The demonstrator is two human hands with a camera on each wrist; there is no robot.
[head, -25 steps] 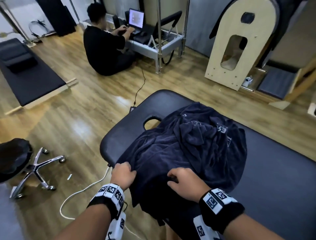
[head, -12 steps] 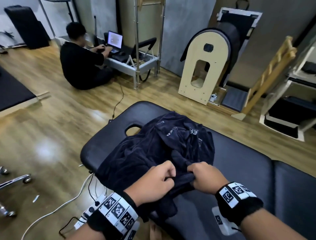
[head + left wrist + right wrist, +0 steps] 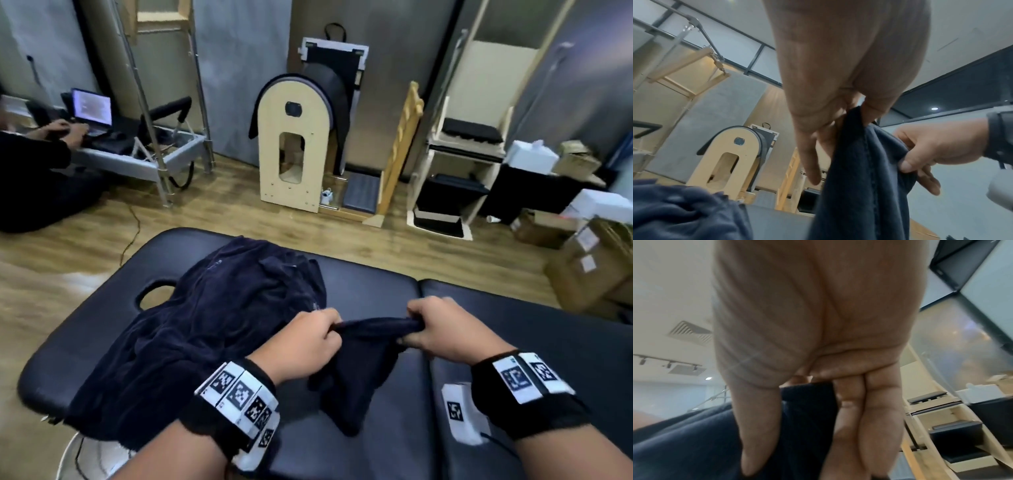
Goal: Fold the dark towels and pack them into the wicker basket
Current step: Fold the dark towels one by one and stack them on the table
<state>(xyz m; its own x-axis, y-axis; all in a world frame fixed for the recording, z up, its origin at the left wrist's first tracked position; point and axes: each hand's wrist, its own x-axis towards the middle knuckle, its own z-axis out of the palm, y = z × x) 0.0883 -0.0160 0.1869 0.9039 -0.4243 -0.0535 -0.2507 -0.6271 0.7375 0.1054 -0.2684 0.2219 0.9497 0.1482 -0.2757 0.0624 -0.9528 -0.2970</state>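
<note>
Since half a second ago the left hand and right hand have drawn apart, each pinching the edge of one dark towel lifted off the pile on the massage table, so folding can begin; no basket shows.

left hand and right hand moved apart, towel edge stretched between, seemingly lifted off the heap
</note>
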